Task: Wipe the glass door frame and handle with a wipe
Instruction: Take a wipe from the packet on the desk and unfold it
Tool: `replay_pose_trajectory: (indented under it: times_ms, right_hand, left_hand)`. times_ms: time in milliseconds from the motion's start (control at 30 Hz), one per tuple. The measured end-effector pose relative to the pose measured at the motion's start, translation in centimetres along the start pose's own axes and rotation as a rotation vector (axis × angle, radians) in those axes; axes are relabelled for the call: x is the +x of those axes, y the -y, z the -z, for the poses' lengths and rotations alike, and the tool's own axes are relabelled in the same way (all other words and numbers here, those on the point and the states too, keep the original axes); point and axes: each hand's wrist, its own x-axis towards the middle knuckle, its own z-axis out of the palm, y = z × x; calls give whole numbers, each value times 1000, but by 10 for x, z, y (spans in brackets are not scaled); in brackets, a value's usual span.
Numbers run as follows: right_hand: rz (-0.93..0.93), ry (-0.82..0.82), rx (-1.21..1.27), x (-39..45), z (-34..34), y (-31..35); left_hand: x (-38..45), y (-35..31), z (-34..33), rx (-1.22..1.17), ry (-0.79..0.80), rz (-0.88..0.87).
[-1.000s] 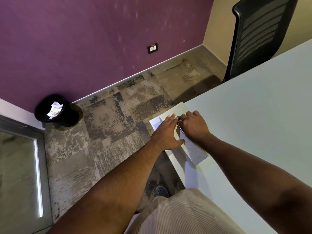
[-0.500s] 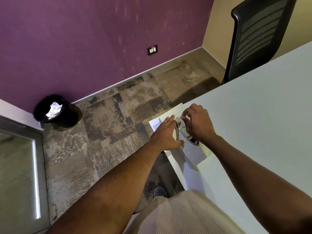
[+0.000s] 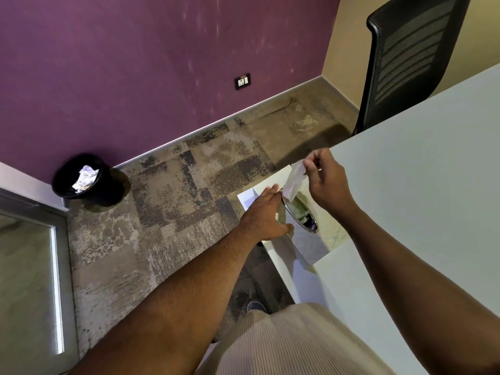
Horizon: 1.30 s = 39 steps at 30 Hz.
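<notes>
Soft white paper wipe (image 3: 295, 182), glossy box (image 3: 311, 244) with chrome-rimmed slot, matt table (image 3: 419, 185), rough mottled carpet (image 3: 167, 201).

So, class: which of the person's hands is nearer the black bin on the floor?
Left. The left hand rests on the tissue box, on the side towards the bin; the right hand pinches a wipe farther away.

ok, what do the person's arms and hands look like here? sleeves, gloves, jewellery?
Both forearms are bare for their whole visible length: no sleeves, no gloves. No watch, band or ring shows on the left hand or the right hand in this frame. Short dark hair shows on the left forearm. Lower down, ribbed beige clothing covers the body.
</notes>
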Motion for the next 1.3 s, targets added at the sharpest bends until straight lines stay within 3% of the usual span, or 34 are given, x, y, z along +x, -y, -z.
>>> replay_pose_trajectory:
  times_ms: [200, 400, 533, 733, 967, 1200, 1300]
  right_hand:
    - [-168, 16, 318, 10, 12, 15]
    - [-389, 35, 639, 11, 13, 17]
    - [-462, 35, 689, 10, 6, 20]
    - [-548, 49, 703, 10, -3, 23]
    - [-707, 49, 792, 7, -10, 24]
    - [-807, 330, 920, -2, -12, 21]
    - [-794, 348, 937, -4, -16, 22]
  left_hand:
    - [4, 4, 8, -106, 36, 31]
    - [-2, -3, 41, -839, -202, 288]
    - [-13, -21, 64, -1249, -106, 339]
    - [-21, -32, 74, -1203, -41, 211]
    - [-21, -33, 71, -1099, -133, 245]
    - [-24, -30, 82, -1162, -267, 363]
    - [-25, -28, 82, -1153, -294, 388]
